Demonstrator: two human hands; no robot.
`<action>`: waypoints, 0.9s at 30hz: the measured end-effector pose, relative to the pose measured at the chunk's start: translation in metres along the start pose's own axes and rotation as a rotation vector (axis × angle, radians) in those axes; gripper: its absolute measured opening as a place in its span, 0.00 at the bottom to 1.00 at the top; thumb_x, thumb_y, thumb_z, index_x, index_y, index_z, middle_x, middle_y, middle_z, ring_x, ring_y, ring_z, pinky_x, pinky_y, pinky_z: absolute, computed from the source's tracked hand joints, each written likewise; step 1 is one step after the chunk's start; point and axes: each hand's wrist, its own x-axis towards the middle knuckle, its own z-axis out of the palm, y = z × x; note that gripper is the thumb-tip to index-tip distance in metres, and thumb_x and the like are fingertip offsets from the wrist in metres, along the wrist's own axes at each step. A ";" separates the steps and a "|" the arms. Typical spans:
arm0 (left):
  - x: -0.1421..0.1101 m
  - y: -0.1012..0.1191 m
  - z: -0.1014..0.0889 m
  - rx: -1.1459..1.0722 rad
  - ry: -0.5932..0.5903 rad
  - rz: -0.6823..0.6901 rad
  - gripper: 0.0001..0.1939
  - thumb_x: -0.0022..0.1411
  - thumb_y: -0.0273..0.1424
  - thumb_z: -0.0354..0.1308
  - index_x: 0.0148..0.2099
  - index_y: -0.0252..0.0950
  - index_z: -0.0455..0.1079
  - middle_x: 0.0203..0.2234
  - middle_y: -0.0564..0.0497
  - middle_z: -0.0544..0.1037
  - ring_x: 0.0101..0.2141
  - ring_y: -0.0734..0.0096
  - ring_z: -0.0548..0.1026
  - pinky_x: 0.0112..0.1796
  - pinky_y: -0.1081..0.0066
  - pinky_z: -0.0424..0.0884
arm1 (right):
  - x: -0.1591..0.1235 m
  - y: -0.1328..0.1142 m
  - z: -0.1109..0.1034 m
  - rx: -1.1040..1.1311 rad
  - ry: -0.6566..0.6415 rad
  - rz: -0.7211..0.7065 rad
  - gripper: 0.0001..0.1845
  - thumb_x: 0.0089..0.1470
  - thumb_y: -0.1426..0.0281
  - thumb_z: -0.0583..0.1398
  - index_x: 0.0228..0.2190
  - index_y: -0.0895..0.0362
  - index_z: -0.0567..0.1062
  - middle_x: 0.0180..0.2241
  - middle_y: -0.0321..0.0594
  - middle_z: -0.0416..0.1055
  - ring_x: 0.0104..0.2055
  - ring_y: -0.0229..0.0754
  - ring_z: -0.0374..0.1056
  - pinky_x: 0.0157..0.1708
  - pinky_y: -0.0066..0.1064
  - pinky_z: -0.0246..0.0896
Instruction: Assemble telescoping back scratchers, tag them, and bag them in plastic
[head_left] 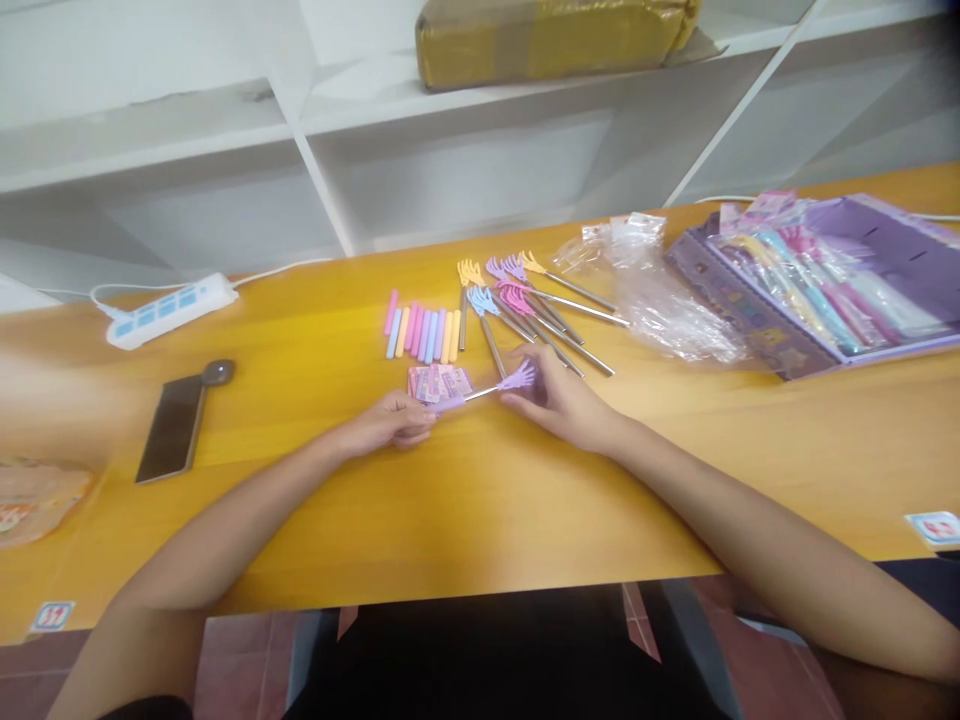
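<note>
My left hand (394, 422) and my right hand (559, 398) together hold one small purple hand-shaped scratcher (491, 388) just above the yellow table (465, 520). The left fingers pinch its purple handle end; the right fingers pinch by the claw head. Under it lies a small stack of pink cards (437, 381). Beyond lie a row of pastel handle sleeves (422, 333) and a loose pile of several metal-stemmed scratchers (529, 305) with orange, blue, pink and purple heads.
A purple display box (817, 290) with wrapped items stands at the right, crumpled clear plastic bags (652, 290) beside it. A dark phone (174, 425) and a white power strip (169, 310) lie at the left. White shelving with a brown parcel (555, 40) rises behind the table.
</note>
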 end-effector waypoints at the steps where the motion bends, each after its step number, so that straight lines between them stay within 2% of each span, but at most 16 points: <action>1: -0.002 0.007 0.001 -0.016 0.007 0.021 0.38 0.66 0.54 0.68 0.20 0.40 0.50 0.17 0.61 0.49 0.19 0.80 0.48 0.24 0.70 0.46 | 0.000 0.000 -0.001 -0.031 0.037 -0.073 0.21 0.72 0.56 0.60 0.58 0.53 0.68 0.43 0.43 0.77 0.38 0.45 0.73 0.37 0.36 0.67; 3: -0.010 0.031 0.005 0.003 0.012 0.067 0.37 0.66 0.55 0.67 0.20 0.39 0.51 0.16 0.60 0.51 0.19 0.79 0.50 0.24 0.70 0.49 | 0.001 -0.005 -0.009 -0.112 0.098 -0.224 0.13 0.75 0.63 0.55 0.56 0.53 0.72 0.44 0.44 0.78 0.40 0.44 0.74 0.41 0.35 0.68; 4: -0.017 0.047 0.008 0.061 -0.001 0.080 0.35 0.67 0.56 0.66 0.22 0.39 0.57 0.16 0.58 0.55 0.19 0.78 0.53 0.24 0.70 0.51 | 0.003 -0.010 -0.016 -0.170 0.116 -0.285 0.14 0.76 0.66 0.53 0.56 0.53 0.73 0.45 0.45 0.78 0.40 0.43 0.74 0.42 0.35 0.68; 5: -0.025 0.066 0.011 0.188 0.008 0.056 0.28 0.68 0.54 0.66 0.27 0.37 0.67 0.19 0.56 0.62 0.20 0.77 0.56 0.24 0.71 0.54 | 0.004 -0.017 -0.025 -0.247 0.129 -0.327 0.16 0.76 0.68 0.52 0.57 0.52 0.74 0.45 0.45 0.78 0.41 0.43 0.74 0.41 0.34 0.67; 6: -0.034 0.085 0.015 0.365 0.034 0.050 0.21 0.70 0.51 0.65 0.38 0.37 0.76 0.24 0.53 0.71 0.22 0.76 0.62 0.25 0.72 0.59 | 0.006 -0.028 -0.036 -0.341 0.141 -0.350 0.17 0.76 0.68 0.52 0.59 0.52 0.74 0.45 0.45 0.79 0.40 0.42 0.74 0.39 0.33 0.65; 7: -0.044 0.105 0.021 0.572 0.069 0.069 0.17 0.72 0.48 0.64 0.50 0.40 0.80 0.32 0.50 0.78 0.26 0.73 0.69 0.29 0.72 0.66 | 0.009 -0.040 -0.048 -0.451 0.155 -0.360 0.18 0.76 0.68 0.53 0.61 0.52 0.74 0.44 0.44 0.79 0.38 0.41 0.73 0.35 0.32 0.60; 9: -0.061 0.140 0.034 0.968 0.190 0.134 0.22 0.77 0.46 0.58 0.66 0.47 0.75 0.44 0.48 0.83 0.39 0.66 0.78 0.41 0.69 0.75 | 0.015 -0.072 -0.070 -0.685 0.203 -0.337 0.19 0.76 0.65 0.54 0.61 0.51 0.76 0.42 0.44 0.78 0.36 0.41 0.70 0.30 0.32 0.49; 10: -0.069 0.154 0.042 1.148 0.260 0.136 0.22 0.79 0.45 0.54 0.69 0.49 0.72 0.48 0.48 0.84 0.45 0.62 0.80 0.47 0.66 0.76 | 0.017 -0.089 -0.080 -0.778 0.237 -0.315 0.19 0.76 0.64 0.54 0.59 0.52 0.77 0.40 0.44 0.77 0.34 0.40 0.67 0.30 0.32 0.45; 12: -0.078 0.172 0.059 1.450 0.428 0.157 0.21 0.81 0.40 0.49 0.67 0.48 0.74 0.50 0.47 0.84 0.50 0.57 0.80 0.51 0.62 0.76 | 0.021 -0.123 -0.094 -0.900 0.294 -0.267 0.18 0.76 0.63 0.53 0.54 0.54 0.79 0.39 0.45 0.75 0.32 0.39 0.63 0.30 0.33 0.38; 14: -0.082 0.180 0.075 1.659 0.581 0.168 0.19 0.80 0.35 0.47 0.61 0.44 0.77 0.48 0.46 0.83 0.48 0.55 0.80 0.49 0.60 0.75 | 0.023 -0.149 -0.099 -0.966 0.351 -0.243 0.16 0.76 0.65 0.53 0.49 0.56 0.80 0.37 0.44 0.72 0.30 0.37 0.57 0.30 0.34 0.35; 16: -0.081 0.180 0.088 1.778 0.702 0.176 0.16 0.79 0.31 0.47 0.54 0.40 0.78 0.44 0.45 0.82 0.44 0.56 0.80 0.45 0.61 0.74 | 0.025 -0.164 -0.099 -1.007 0.411 -0.242 0.15 0.74 0.69 0.52 0.47 0.57 0.79 0.35 0.42 0.69 0.28 0.36 0.53 0.30 0.34 0.34; 20: -0.068 0.170 0.106 1.844 0.907 0.194 0.12 0.76 0.29 0.50 0.44 0.38 0.75 0.36 0.46 0.80 0.37 0.60 0.77 0.35 0.64 0.67 | 0.030 -0.170 -0.093 -1.040 0.488 -0.268 0.16 0.70 0.77 0.52 0.49 0.57 0.78 0.35 0.42 0.69 0.28 0.36 0.51 0.30 0.34 0.35; 24: -0.052 0.157 0.106 1.905 1.130 0.235 0.11 0.73 0.34 0.56 0.36 0.39 0.71 0.26 0.50 0.76 0.29 0.63 0.72 0.28 0.63 0.53 | 0.035 -0.167 -0.088 -1.026 0.462 -0.326 0.14 0.69 0.78 0.55 0.48 0.58 0.78 0.34 0.41 0.68 0.29 0.37 0.53 0.30 0.35 0.36; 27: -0.046 0.152 0.097 1.944 1.171 0.192 0.12 0.70 0.30 0.57 0.32 0.39 0.69 0.24 0.49 0.74 0.27 0.64 0.70 0.27 0.64 0.47 | 0.036 -0.167 -0.087 -1.023 0.439 -0.367 0.13 0.68 0.79 0.56 0.48 0.59 0.78 0.34 0.41 0.67 0.30 0.38 0.53 0.31 0.35 0.37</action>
